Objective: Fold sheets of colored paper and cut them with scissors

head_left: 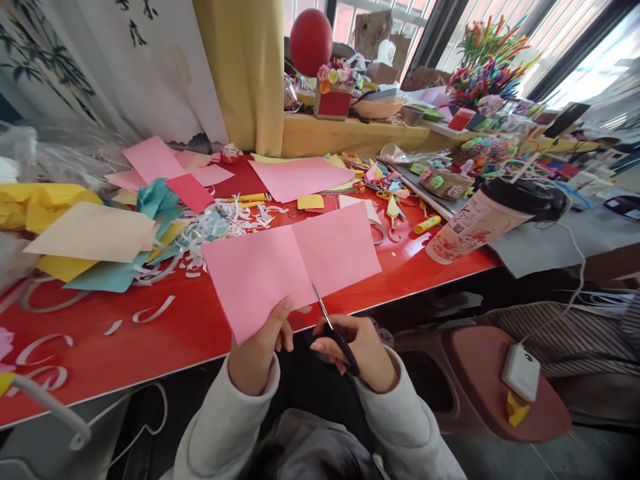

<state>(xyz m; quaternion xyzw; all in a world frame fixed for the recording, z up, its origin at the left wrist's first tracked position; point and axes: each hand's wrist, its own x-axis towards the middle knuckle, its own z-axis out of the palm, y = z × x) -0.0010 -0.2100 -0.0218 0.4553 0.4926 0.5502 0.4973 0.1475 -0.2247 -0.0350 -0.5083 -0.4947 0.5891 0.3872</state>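
Note:
A pink sheet of paper (pixel 260 277) with a crease down its middle is held up over the near edge of the red table. My left hand (pixel 267 343) pinches its lower edge, thumb in front and fingers partly behind. In my right hand (pixel 360 347) is a pair of scissors (pixel 343 343) with black handles, fingers curled through the loops. The blades point up and left, their tips at the lower edge of the paper near the crease. Whether they have cut into it I cannot tell.
White paper strips (pixel 220 227) and coloured sheets (pixel 95 233) cover the left of the red table (pixel 200 333). More pink paper (pixel 300 177) lies behind. A lidded paper cup (pixel 475 223) stands at right, near a yellow glue stick (pixel 427 225). A power bank (pixel 521 373) rests on a brown stool (pixel 480 373).

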